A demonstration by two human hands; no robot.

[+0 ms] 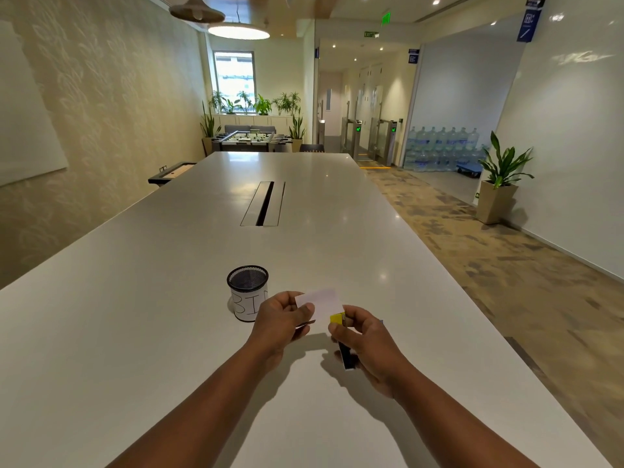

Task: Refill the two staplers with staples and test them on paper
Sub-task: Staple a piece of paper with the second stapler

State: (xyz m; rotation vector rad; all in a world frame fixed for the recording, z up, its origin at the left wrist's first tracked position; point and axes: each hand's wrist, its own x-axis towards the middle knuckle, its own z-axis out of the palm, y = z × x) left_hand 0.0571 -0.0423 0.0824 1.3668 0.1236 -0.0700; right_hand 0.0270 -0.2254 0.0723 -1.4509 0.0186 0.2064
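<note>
Your left hand [282, 324] pinched a small white paper [320, 304] above the near table [135, 332], just right of the mesh cup [247, 292], while your right hand [366, 342] curled round a yellow-and-black stapler [341, 336], its yellow tip touching the paper's near right corner

A black mesh cup [247, 292] labelled "BIN" stands on the white bench [135, 315]; a cable slot [263, 204] lies well beyond it.
</note>
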